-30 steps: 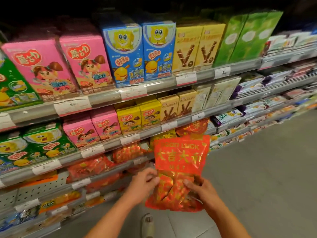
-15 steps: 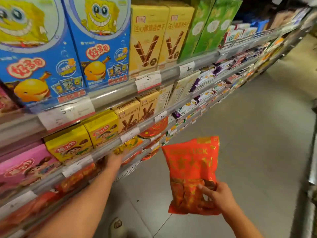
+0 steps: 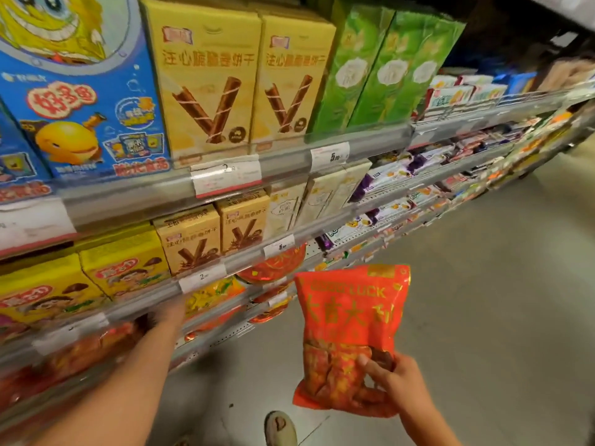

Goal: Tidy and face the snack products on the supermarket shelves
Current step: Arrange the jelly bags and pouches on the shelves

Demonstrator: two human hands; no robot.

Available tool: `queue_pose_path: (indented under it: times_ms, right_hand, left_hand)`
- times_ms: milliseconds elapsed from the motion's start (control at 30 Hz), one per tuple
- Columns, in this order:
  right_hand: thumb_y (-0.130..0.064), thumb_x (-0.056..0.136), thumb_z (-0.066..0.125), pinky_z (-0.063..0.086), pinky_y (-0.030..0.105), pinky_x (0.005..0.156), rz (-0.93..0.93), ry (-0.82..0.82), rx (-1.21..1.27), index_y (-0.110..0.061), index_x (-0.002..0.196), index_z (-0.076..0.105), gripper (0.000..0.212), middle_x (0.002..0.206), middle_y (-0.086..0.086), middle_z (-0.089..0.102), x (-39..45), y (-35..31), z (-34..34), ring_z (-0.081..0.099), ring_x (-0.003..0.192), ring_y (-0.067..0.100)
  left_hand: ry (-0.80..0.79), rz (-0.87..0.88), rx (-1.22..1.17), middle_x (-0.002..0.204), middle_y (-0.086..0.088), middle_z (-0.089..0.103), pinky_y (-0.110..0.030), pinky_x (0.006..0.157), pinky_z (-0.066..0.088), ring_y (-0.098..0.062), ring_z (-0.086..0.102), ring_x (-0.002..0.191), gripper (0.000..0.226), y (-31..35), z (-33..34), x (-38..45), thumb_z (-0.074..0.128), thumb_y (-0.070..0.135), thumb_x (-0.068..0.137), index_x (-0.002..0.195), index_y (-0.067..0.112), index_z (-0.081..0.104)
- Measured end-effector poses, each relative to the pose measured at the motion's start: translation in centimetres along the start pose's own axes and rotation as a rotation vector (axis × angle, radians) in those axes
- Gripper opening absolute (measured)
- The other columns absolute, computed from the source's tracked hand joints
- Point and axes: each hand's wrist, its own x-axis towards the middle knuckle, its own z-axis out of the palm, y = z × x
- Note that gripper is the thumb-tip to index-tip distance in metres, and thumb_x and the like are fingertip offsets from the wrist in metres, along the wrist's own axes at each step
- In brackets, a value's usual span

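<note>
— While the right hand [image 3: 391, 379] is gripping the red snack bag [image 3: 349, 329] by its lower corner, where is that bag sitting?

— It is hanging upright out over the grey aisle floor [image 3: 483, 300], off the shelves, with the thumb pressing across its front and the fingers curling behind. Gold "GOOD LUCK" lettering is facing the camera.

— And what is the left hand [image 3: 169, 313] doing?

— It is reaching in under the shelf edge [image 3: 128, 312], between the red packets [image 3: 87, 346] and an orange-yellow packet [image 3: 212, 294]. Its fingers are going out of sight behind the rail and are blurring, so I cannot tell whether they are grasping anything.

— What is standing above it?

— Yellow mushroom-cartoon boxes [image 3: 124, 268] are lining the shelf right above the hand, with small tan wafer-stick boxes [image 3: 190, 241] beside them. One shelf higher, tall yellow wafer-stick boxes [image 3: 206, 82] are facing forward between a blue cartoon box [image 3: 80, 101] and green boxes [image 3: 386, 69].

— Anything on the floor?

— A shoe toe [image 3: 280, 428] is showing at the bottom edge.
</note>
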Motion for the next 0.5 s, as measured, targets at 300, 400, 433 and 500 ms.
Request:
queue_pose_path:
  times_ms: [300,400,433,500]
  right_hand:
    - [-0.011,0.078,0.086,0.047,0.02,0.052,-0.138,-0.273,-0.078,-0.004,0.074,0.073,0.016,0.059,0.005,0.068,7.8,-3.8,-2.3,0.061,0.052,0.01]
    - [-0.013,0.077,0.088,0.047,0.023,0.056,-0.165,-0.377,-0.153,-0.006,0.083,0.075,0.016,0.064,0.004,0.069,8.8,-3.7,-1.8,0.061,0.057,0.012]
    - [-0.015,0.078,0.088,0.048,0.024,0.058,-0.178,-0.413,-0.2,-0.009,0.087,0.075,0.017,0.066,0.002,0.071,9.4,-3.6,-1.4,0.062,0.059,0.012]
    - [-0.018,0.079,0.086,0.053,0.028,0.067,-0.222,-0.459,-0.323,-0.012,0.098,0.074,0.023,0.077,0.0,0.075,10.9,-3.1,0.1,0.068,0.07,0.012]
  left_hand:
    - [0.144,0.104,-0.248,0.139,-0.019,0.057,-0.054,0.108,0.043,-0.039,0.055,0.129,0.068,-3.5,0.3,-5.0,0.079,0.03,0.086,0.142,0.002,0.051]
    - [0.175,0.092,-0.283,0.139,-0.023,0.058,-0.049,0.106,0.044,-0.04,0.057,0.125,0.065,-6.2,0.6,-8.9,0.079,0.025,0.086,0.14,0.001,0.052]
    - [0.177,0.112,-0.267,0.137,-0.022,0.059,-0.046,0.103,0.044,-0.039,0.058,0.124,0.064,-6.9,0.6,-10.2,0.08,0.023,0.084,0.139,0.003,0.054]
    - [0.139,0.134,-0.225,0.128,-0.018,0.066,-0.053,0.103,0.048,-0.036,0.063,0.117,0.055,-7.9,0.0,-12.2,0.083,0.02,0.082,0.13,0.007,0.062]
